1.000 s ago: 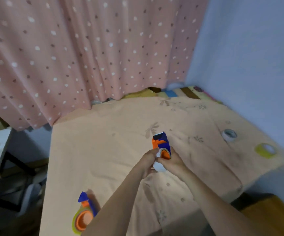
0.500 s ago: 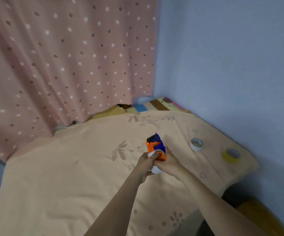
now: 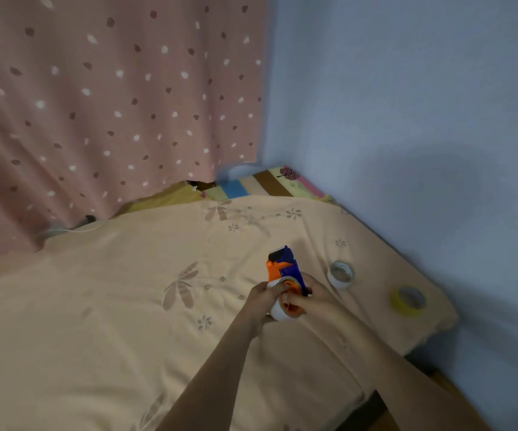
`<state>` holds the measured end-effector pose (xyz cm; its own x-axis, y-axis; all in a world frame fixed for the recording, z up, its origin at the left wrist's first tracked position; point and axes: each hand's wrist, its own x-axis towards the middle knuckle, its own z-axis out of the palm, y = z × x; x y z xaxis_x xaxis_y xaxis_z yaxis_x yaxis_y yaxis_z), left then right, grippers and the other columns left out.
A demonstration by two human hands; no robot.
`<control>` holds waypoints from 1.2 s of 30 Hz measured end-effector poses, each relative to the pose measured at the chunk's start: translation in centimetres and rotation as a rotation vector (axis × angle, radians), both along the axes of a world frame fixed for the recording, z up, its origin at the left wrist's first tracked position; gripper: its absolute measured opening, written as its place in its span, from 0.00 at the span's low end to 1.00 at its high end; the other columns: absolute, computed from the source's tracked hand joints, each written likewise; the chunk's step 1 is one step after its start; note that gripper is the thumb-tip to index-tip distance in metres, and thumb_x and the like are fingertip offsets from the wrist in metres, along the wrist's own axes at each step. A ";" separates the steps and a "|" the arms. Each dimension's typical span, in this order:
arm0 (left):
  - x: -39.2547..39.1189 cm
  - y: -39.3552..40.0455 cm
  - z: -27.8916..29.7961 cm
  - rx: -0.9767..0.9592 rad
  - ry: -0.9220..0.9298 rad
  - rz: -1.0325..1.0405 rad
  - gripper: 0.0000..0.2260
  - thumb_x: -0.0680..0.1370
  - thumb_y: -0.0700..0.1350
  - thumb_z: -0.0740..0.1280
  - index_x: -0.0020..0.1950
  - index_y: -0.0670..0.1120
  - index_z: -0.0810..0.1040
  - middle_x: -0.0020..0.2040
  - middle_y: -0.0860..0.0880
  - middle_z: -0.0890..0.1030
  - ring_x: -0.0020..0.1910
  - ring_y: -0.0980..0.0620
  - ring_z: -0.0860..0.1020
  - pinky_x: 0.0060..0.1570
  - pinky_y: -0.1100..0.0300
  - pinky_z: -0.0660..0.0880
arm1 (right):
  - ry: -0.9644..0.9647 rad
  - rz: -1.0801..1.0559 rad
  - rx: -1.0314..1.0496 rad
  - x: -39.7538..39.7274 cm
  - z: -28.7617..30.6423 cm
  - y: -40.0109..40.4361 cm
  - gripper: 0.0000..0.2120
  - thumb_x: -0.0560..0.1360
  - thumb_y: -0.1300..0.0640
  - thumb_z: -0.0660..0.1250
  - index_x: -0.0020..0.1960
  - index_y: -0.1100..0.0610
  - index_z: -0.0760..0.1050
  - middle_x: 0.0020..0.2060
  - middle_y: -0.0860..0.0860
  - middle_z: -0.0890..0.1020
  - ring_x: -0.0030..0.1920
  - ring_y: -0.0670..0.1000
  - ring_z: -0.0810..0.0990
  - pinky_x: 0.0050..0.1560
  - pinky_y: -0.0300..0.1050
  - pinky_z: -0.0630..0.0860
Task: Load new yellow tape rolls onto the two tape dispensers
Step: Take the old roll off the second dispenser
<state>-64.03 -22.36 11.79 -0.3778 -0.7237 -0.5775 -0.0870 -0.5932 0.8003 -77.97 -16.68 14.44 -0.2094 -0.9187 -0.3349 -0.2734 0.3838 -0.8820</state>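
Observation:
A blue and orange tape dispenser (image 3: 283,267) stands up above the bed between both hands. My left hand (image 3: 262,298) grips the white empty core (image 3: 278,312) on the dispenser's orange wheel. My right hand (image 3: 309,298) is closed on the dispenser's body from the right. A yellow tape roll (image 3: 408,300) lies flat near the bed's right edge. A second white core (image 3: 340,274) lies on the sheet just right of my hands. The other dispenser is out of view.
The bed is covered by a peach flowered sheet (image 3: 127,306). A pink dotted curtain (image 3: 111,104) hangs behind it and a blue wall (image 3: 422,135) runs along the right side. A striped mat (image 3: 264,183) shows at the far corner.
The view has swung to the right, so the second dispenser at lower left has left the frame. Both hands keep hold of the dispenser, and the white core sits a little further off the wheel.

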 end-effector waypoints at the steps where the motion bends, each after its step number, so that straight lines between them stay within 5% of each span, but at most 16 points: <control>1: -0.8 -0.1 -0.1 0.006 -0.010 -0.003 0.17 0.76 0.49 0.71 0.63 0.47 0.78 0.57 0.44 0.84 0.54 0.45 0.82 0.45 0.53 0.81 | -0.030 -0.020 0.008 -1.1 0.0 0.0 0.14 0.74 0.59 0.73 0.59 0.51 0.78 0.51 0.52 0.85 0.50 0.49 0.84 0.47 0.38 0.82; 5: -4.5 -0.6 -0.5 0.039 -0.021 -0.022 0.18 0.76 0.50 0.71 0.65 0.46 0.76 0.58 0.43 0.83 0.57 0.43 0.81 0.50 0.49 0.81 | -0.089 -0.136 0.081 -5.6 -0.4 -0.3 0.15 0.75 0.65 0.70 0.61 0.59 0.78 0.52 0.59 0.85 0.53 0.59 0.85 0.54 0.57 0.83; 13: -13.5 0.2 -0.8 0.123 0.063 -0.017 0.15 0.77 0.47 0.71 0.62 0.43 0.77 0.58 0.40 0.84 0.56 0.39 0.82 0.59 0.42 0.79 | -0.079 -0.088 0.072 -15.5 -2.1 0.4 0.14 0.79 0.65 0.66 0.64 0.61 0.77 0.48 0.54 0.84 0.49 0.52 0.84 0.49 0.52 0.85; 16: -16.8 0.6 -1.1 0.157 0.142 -0.010 0.16 0.78 0.48 0.70 0.63 0.42 0.77 0.58 0.39 0.84 0.56 0.39 0.83 0.56 0.43 0.81 | -0.111 -0.089 0.073 -18.7 -1.9 0.8 0.13 0.80 0.63 0.65 0.63 0.61 0.78 0.53 0.57 0.83 0.54 0.57 0.83 0.55 0.55 0.83; 20: -20.2 1.4 -1.3 0.165 0.136 -0.009 0.19 0.77 0.51 0.69 0.66 0.44 0.77 0.63 0.39 0.82 0.62 0.38 0.80 0.62 0.40 0.77 | -0.191 -0.156 0.030 -22.4 -2.2 1.7 0.12 0.79 0.66 0.62 0.56 0.55 0.80 0.48 0.56 0.84 0.49 0.54 0.84 0.42 0.45 0.84; 26: -22.9 0.8 -0.9 0.195 0.105 0.005 0.22 0.73 0.56 0.70 0.64 0.48 0.77 0.60 0.44 0.83 0.58 0.43 0.81 0.54 0.48 0.79 | -0.203 -0.192 0.024 -26.2 -3.2 1.4 0.10 0.80 0.65 0.65 0.55 0.53 0.80 0.53 0.58 0.84 0.49 0.54 0.85 0.41 0.45 0.85; 30: -23.1 -0.1 -0.6 0.259 0.314 0.007 0.21 0.76 0.51 0.70 0.67 0.45 0.77 0.59 0.41 0.83 0.56 0.41 0.81 0.59 0.46 0.77 | -0.026 -0.164 0.001 -27.4 -3.4 0.4 0.10 0.81 0.64 0.63 0.58 0.57 0.79 0.53 0.55 0.84 0.54 0.57 0.84 0.52 0.51 0.84; 36: -23.9 -1.4 -0.5 0.224 0.262 -0.043 0.23 0.79 0.49 0.68 0.73 0.44 0.73 0.66 0.38 0.79 0.60 0.41 0.79 0.59 0.45 0.76 | 0.289 -0.143 -0.053 -26.4 -1.5 -0.6 0.18 0.81 0.51 0.64 0.70 0.52 0.72 0.63 0.50 0.79 0.62 0.50 0.78 0.59 0.43 0.77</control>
